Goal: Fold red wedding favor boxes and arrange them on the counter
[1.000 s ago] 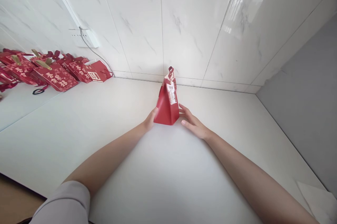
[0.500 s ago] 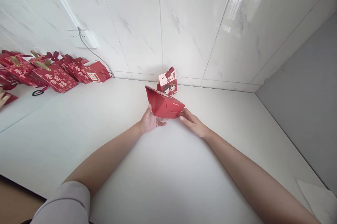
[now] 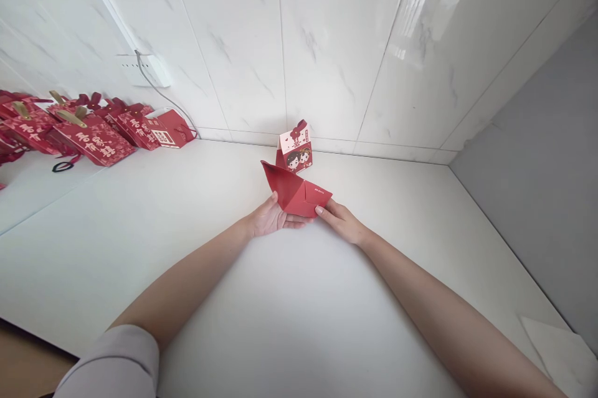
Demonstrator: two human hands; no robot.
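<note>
A small red paper gift box (image 3: 295, 192) is tipped back with its folded bottom turned toward me, and both of my hands hold it just above the white counter (image 3: 280, 311). My left hand (image 3: 270, 221) cups it from below on the left, thumb on the box's side. My right hand (image 3: 340, 221) pinches its lower right corner. The box's pink and red top with a cartoon couple (image 3: 295, 150) points away toward the tiled wall.
A heap of flat red gift boxes with gold lettering (image 3: 88, 131) lies at the far left by a wall socket and cable (image 3: 150, 71). A white sheet (image 3: 558, 354) rests at the right front corner. A grey wall borders the counter's right side.
The box stood upright between my hands a second ago. It has been tipped back so its bottom faces me, and my left hand moved underneath it.
</note>
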